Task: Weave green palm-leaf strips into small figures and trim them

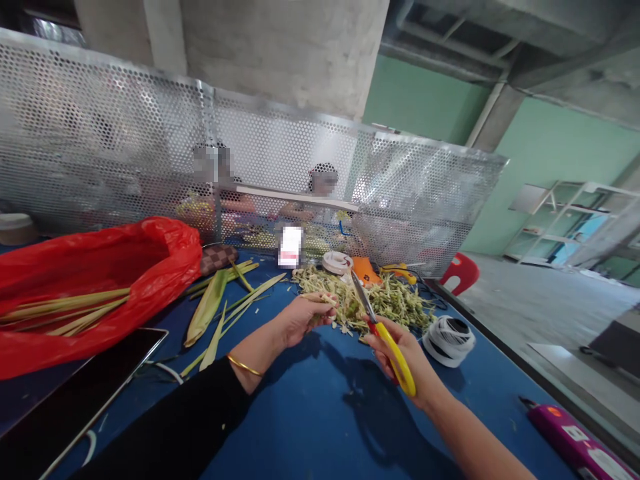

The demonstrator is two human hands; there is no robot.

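Note:
My left hand (303, 317), with a gold bangle at the wrist, pinches a small pale piece of plant strip (326, 299) between thumb and fingers. My right hand (403, 350) is closed around the yellow-and-red handles of a pair of scissors (395, 353). The blades point up and away, and appear nearly closed. Both hands hover over the blue tabletop (310, 413), at the near edge of a heap of pale green plant pieces (400, 301). Part of this heap is hidden behind the hands.
Left: a red plastic bag (170, 247) with long strips, a dark tablet-like panel (75, 400), loose leaves (207, 310). Right: a thread spool (449, 341) and purple device (570, 433). Behind the heap: tape roll (337, 262), lit phone (291, 247). A perforated metal screen (280, 147) separates people beyond.

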